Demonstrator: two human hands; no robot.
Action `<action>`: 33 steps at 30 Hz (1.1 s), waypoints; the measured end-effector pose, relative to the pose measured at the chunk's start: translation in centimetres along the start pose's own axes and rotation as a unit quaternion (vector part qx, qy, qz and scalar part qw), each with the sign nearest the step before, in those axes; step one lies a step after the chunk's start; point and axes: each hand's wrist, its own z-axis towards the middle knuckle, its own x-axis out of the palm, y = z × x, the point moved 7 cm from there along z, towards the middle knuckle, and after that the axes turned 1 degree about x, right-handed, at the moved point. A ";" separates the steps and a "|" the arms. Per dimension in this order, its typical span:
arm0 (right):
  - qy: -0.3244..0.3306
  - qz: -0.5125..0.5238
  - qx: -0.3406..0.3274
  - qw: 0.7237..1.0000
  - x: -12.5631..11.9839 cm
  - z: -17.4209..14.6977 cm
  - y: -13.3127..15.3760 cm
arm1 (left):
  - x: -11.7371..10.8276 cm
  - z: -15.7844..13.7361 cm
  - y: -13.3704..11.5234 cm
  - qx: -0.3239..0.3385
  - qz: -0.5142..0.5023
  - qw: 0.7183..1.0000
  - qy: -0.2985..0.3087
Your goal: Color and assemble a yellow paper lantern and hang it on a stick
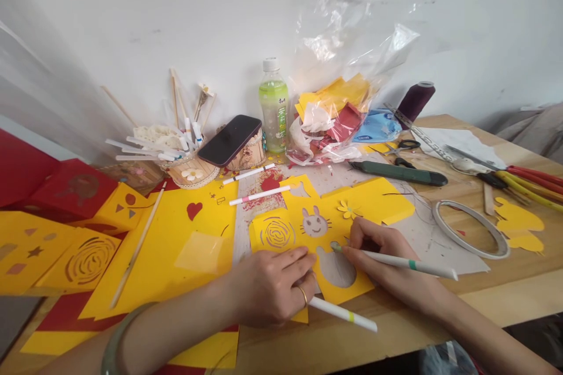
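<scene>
My right hand (373, 249) pinches a white marker pen with a green band (409, 262). Its tip touches the edge of a bear-shaped opening in a yellow paper cut-out (365, 193). My left hand (277, 284) is closed, its fingers resting on the same cut-out beside the opening. From under its curled fingers sticks a second white marker with a yellow band (345, 314); the pen's other end is hidden. A rabbit face (315, 222), a ring pattern (277, 232) and a small flower (347, 209) decorate the cut-out. A pink-banded marker (259, 195) lies just behind.
Behind stand a drink bottle (273, 108), a phone (230, 139) and a pot of markers (189, 173). To the right are a green utility knife (400, 173), scissors (404, 145) and a tape roll (470, 228). Yellow sheets (193, 246) and paper lanterns (90, 255) lie left.
</scene>
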 end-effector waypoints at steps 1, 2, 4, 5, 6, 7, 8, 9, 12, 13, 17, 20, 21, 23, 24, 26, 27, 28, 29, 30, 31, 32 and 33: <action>0.000 -0.002 -0.002 1.000 0.0 0.0 0.0 | 0.0 0.0 0.0 0.000 0.000 1.000 0.000; -0.004 -0.003 -0.003 1.000 0.0 0.0 -0.1 | 0.0 0.0 0.0 0.000 0.001 1.000 -0.001; -0.007 -0.001 -0.003 1.000 -0.1 0.0 -0.1 | 0.0 0.0 0.1 0.000 0.004 1.000 -0.002; -0.003 0.001 -0.002 1.000 0.0 0.0 -0.1 | 0.0 0.0 0.1 0.000 0.005 1.000 -0.001; 0.002 0.002 -0.001 1.000 0.0 0.0 -0.1 | 0.0 0.0 0.1 0.001 0.005 1.000 -0.001; 0.005 0.003 -0.002 1.000 0.0 0.0 -0.1 | 0.0 -0.1 0.1 0.001 0.004 1.000 -0.001; 0.004 0.001 -0.003 1.000 -0.1 0.0 0.0 | 0.1 0.0 0.0 0.001 0.002 1.000 -0.001; -0.002 -0.002 -0.004 1.000 -0.2 0.0 0.0 | 0.0 0.0 0.0 0.001 0.000 1.000 0.000; -0.029 -0.006 -0.005 1.000 -0.6 0.1 0.3 | 0.0 0.0 0.0 0.001 -0.001 1.000 -0.002; -0.036 -0.006 -0.004 0.999 -0.7 0.1 0.3 | -0.1 0.0 0.0 0.001 -0.001 1.000 -0.002; -0.048 -0.006 0.001 0.999 -0.9 0.1 0.4 | -0.1 0.0 0.0 0.001 -0.004 1.000 -0.003; -0.052 -0.008 0.005 0.999 -0.9 0.1 0.3 | 0.0 -0.1 0.0 0.001 -0.002 1.000 -0.002; -0.052 -0.009 0.005 0.999 -0.9 0.1 0.3 | 0.0 -0.1 0.0 0.000 0.000 1.000 -0.001; -0.046 -0.008 0.006 0.999 -0.8 0.1 0.2 | 0.1 -0.1 0.0 -0.001 0.003 1.000 0.000; -0.042 -0.006 0.006 0.999 -0.7 0.1 0.2 | 0.1 -0.1 0.0 -0.001 0.003 1.000 0.002; -0.037 -0.004 0.004 0.999 -0.6 0.1 0.3 | 0.1 -0.1 0.1 0.000 0.003 1.000 0.004; -0.038 -0.004 0.001 0.999 -0.6 0.1 0.3 | 0.1 -0.1 0.1 0.001 0.003 1.000 0.003; -0.040 -0.004 -0.003 0.999 -0.6 0.1 0.4 | 0.0 0.0 0.1 0.001 0.003 1.000 0.003; -0.040 -0.005 -0.007 0.999 -0.6 0.1 0.4 | 0.0 0.0 0.1 0.001 0.002 1.000 0.002; -0.039 -0.004 -0.009 0.999 -0.5 0.1 0.4 | 0.0 0.0 0.1 0.001 0.001 1.000 -0.001; -0.033 -0.003 -0.009 0.999 -0.4 0.1 0.4 | -0.1 0.0 0.1 0.000 0.000 1.000 -0.002; -0.024 -0.001 -0.009 1.000 -0.3 0.1 0.3 | -0.1 0.0 0.1 0.000 -0.002 1.000 -0.001; -0.014 0.000 -0.009 1.000 -0.2 0.1 0.3 | 0.0 0.0 0.1 0.001 -0.003 1.000 0.001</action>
